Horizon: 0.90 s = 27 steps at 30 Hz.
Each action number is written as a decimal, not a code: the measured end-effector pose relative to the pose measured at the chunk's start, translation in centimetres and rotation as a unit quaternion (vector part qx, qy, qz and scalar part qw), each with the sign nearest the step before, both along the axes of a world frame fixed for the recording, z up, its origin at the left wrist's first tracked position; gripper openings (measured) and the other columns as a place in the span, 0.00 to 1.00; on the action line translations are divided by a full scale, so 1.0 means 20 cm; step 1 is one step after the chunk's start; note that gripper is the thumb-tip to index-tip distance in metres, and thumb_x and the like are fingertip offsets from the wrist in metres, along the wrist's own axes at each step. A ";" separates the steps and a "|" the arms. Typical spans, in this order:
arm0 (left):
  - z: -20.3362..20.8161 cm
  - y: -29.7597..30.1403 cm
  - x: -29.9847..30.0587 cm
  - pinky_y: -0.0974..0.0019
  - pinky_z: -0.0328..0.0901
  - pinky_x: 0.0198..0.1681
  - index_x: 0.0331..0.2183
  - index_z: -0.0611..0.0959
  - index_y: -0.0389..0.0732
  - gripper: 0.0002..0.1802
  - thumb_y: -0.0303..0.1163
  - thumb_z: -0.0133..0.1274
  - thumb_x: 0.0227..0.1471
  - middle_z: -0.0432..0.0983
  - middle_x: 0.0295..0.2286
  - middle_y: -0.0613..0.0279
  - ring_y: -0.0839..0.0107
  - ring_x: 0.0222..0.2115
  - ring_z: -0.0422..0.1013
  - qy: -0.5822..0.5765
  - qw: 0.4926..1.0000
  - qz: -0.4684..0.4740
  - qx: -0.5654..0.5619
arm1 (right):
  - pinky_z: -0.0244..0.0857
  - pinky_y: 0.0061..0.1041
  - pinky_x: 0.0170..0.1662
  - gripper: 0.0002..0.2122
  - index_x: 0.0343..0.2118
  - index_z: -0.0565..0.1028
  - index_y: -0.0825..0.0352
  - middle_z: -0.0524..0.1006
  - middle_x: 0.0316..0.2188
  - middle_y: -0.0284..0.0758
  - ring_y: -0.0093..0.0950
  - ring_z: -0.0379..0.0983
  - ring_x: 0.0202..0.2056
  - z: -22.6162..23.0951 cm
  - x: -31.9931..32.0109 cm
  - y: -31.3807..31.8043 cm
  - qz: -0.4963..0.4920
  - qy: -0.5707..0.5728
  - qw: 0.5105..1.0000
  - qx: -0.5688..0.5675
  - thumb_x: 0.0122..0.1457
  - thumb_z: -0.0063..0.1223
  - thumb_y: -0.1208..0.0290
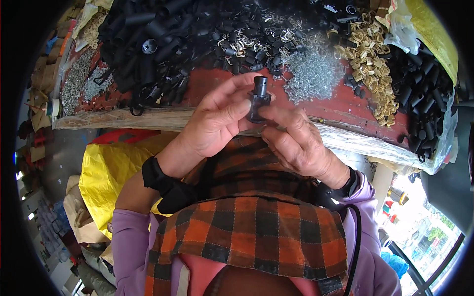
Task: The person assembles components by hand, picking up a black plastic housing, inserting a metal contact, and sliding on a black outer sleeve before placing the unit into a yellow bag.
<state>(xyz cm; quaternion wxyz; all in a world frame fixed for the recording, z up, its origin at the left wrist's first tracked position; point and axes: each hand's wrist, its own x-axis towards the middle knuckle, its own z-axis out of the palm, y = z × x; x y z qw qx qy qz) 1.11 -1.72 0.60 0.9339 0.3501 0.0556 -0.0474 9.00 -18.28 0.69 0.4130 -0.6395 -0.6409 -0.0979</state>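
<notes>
A small black plastic part point(260, 88) with a round, tube-like top is held upright in front of my body, just over the table's near edge. My left hand point(212, 121) is closed on it, thumb at the near left side and fingers behind. My right hand point(299, 142) has its fingers curled, with the fingertips at the part's lower right side. Those fingertips are a little blurred, and they cover some of the part's lower end.
On the red tabletop point(207, 81) lie heaps of black tubes point(143, 29), small silvery metal pieces point(313, 69), gold-coloured clips point(370, 59) and pale hooks point(271, 37). More black cylinders point(419, 93) fill the right side. A yellow bag point(103, 170) is left of my lap.
</notes>
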 end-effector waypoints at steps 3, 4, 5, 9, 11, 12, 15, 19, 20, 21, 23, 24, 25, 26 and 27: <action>-0.02 0.00 -0.01 0.65 0.62 0.45 0.50 0.57 0.38 0.23 0.27 0.40 0.51 0.62 0.44 0.50 0.66 0.43 0.64 0.004 1.000 -0.001 0.015 | 0.61 0.24 0.25 0.13 0.27 0.68 0.70 0.67 0.38 0.42 0.31 0.67 0.28 0.01 0.00 0.00 -0.006 -0.009 1.000 -0.017 0.35 0.54 0.85; -0.02 0.00 -0.01 0.65 0.62 0.45 0.50 0.57 0.38 0.22 0.27 0.39 0.52 0.62 0.44 0.50 0.66 0.43 0.64 0.009 1.000 0.001 0.011 | 0.60 0.24 0.26 0.12 0.27 0.68 0.71 0.67 0.38 0.42 0.31 0.67 0.28 0.01 0.00 0.00 -0.007 -0.013 0.999 -0.032 0.35 0.54 0.84; -0.03 0.00 -0.01 0.65 0.62 0.44 0.49 0.58 0.38 0.22 0.27 0.38 0.52 0.62 0.44 0.50 0.66 0.43 0.64 0.013 1.000 0.004 0.006 | 0.60 0.25 0.27 0.12 0.27 0.69 0.71 0.67 0.38 0.42 0.31 0.67 0.29 0.01 0.00 0.00 -0.007 -0.017 0.999 -0.047 0.35 0.54 0.83; -0.04 0.01 -0.01 0.65 0.62 0.44 0.49 0.58 0.38 0.21 0.27 0.38 0.52 0.62 0.44 0.50 0.66 0.44 0.63 0.003 1.000 -0.008 0.020 | 0.60 0.26 0.28 0.12 0.26 0.70 0.72 0.68 0.37 0.41 0.31 0.67 0.29 0.02 0.00 0.01 0.002 -0.042 0.996 -0.074 0.33 0.53 0.81; -0.03 0.00 -0.01 0.65 0.63 0.43 0.48 0.59 0.37 0.20 0.28 0.38 0.52 0.62 0.43 0.50 0.66 0.44 0.63 0.019 0.999 0.000 0.029 | 0.60 0.26 0.29 0.12 0.26 0.70 0.71 0.69 0.36 0.40 0.31 0.67 0.29 0.02 0.00 0.02 -0.005 -0.068 0.994 -0.085 0.32 0.52 0.80; -0.03 0.00 -0.02 0.65 0.63 0.43 0.48 0.59 0.37 0.20 0.28 0.38 0.52 0.62 0.43 0.50 0.66 0.44 0.63 0.019 0.999 0.003 0.026 | 0.60 0.26 0.29 0.12 0.26 0.70 0.71 0.69 0.36 0.40 0.31 0.67 0.29 0.02 0.00 0.02 -0.002 -0.069 0.994 -0.087 0.32 0.52 0.80; -0.04 -0.01 -0.02 0.65 0.63 0.43 0.48 0.60 0.37 0.20 0.27 0.38 0.53 0.63 0.43 0.50 0.66 0.44 0.63 0.025 0.999 0.001 0.042 | 0.60 0.25 0.27 0.12 0.25 0.70 0.71 0.69 0.35 0.39 0.30 0.68 0.28 0.02 0.01 0.02 0.011 -0.044 0.994 -0.103 0.32 0.53 0.81; -0.04 0.00 -0.04 0.65 0.64 0.42 0.48 0.61 0.37 0.19 0.27 0.39 0.52 0.64 0.42 0.52 0.67 0.43 0.63 0.030 0.998 -0.017 0.057 | 0.61 0.24 0.27 0.10 0.25 0.71 0.70 0.69 0.35 0.38 0.28 0.67 0.28 0.00 0.01 0.02 0.011 -0.049 0.996 -0.072 0.33 0.53 0.80; -0.04 0.01 -0.04 0.64 0.64 0.42 0.47 0.61 0.36 0.20 0.27 0.40 0.52 0.64 0.42 0.54 0.68 0.43 0.64 0.025 0.998 -0.024 0.058 | 0.60 0.23 0.28 0.09 0.24 0.71 0.70 0.68 0.36 0.38 0.26 0.67 0.30 0.00 0.01 0.02 0.002 -0.066 0.996 -0.062 0.34 0.52 0.78; -0.04 0.01 -0.04 0.64 0.64 0.42 0.47 0.61 0.36 0.20 0.27 0.40 0.52 0.64 0.42 0.54 0.68 0.43 0.64 0.025 0.998 -0.021 0.055 | 0.60 0.23 0.28 0.09 0.24 0.71 0.70 0.68 0.36 0.38 0.26 0.67 0.30 0.00 0.00 0.02 0.005 -0.066 0.996 -0.065 0.34 0.52 0.78; -0.03 0.01 -0.04 0.65 0.64 0.42 0.47 0.62 0.36 0.20 0.27 0.41 0.51 0.65 0.41 0.58 0.70 0.42 0.64 0.018 0.999 -0.014 0.036 | 0.61 0.23 0.28 0.10 0.24 0.71 0.71 0.68 0.36 0.39 0.27 0.67 0.31 0.00 -0.01 0.01 -0.008 -0.027 0.997 -0.067 0.34 0.52 0.78; -0.03 0.01 -0.04 0.65 0.64 0.42 0.47 0.62 0.36 0.20 0.27 0.41 0.51 0.65 0.41 0.58 0.70 0.42 0.64 0.018 0.999 -0.011 0.034 | 0.61 0.23 0.28 0.10 0.24 0.71 0.71 0.68 0.36 0.39 0.27 0.67 0.31 0.00 -0.01 0.02 -0.005 -0.028 0.997 -0.069 0.34 0.52 0.78; -0.03 0.01 -0.04 0.65 0.64 0.42 0.47 0.62 0.35 0.20 0.27 0.41 0.51 0.65 0.41 0.59 0.71 0.41 0.64 0.012 0.999 -0.012 0.034 | 0.61 0.23 0.28 0.10 0.24 0.71 0.71 0.68 0.36 0.39 0.27 0.68 0.30 0.00 -0.01 0.02 -0.016 -0.022 0.997 -0.068 0.33 0.52 0.78; -0.03 0.01 -0.04 0.66 0.64 0.42 0.48 0.62 0.35 0.20 0.27 0.41 0.51 0.65 0.40 0.60 0.72 0.41 0.64 0.007 0.999 -0.014 0.034 | 0.61 0.23 0.28 0.10 0.24 0.71 0.71 0.68 0.36 0.40 0.28 0.68 0.30 0.00 -0.01 0.02 -0.028 -0.017 0.997 -0.068 0.33 0.52 0.78; -0.03 0.01 -0.04 0.66 0.64 0.42 0.48 0.62 0.35 0.20 0.27 0.41 0.51 0.65 0.40 0.60 0.72 0.41 0.64 0.007 0.999 -0.012 0.032 | 0.61 0.23 0.28 0.10 0.24 0.71 0.71 0.68 0.36 0.40 0.28 0.68 0.30 -0.01 -0.01 0.03 -0.026 -0.018 0.997 -0.069 0.33 0.52 0.78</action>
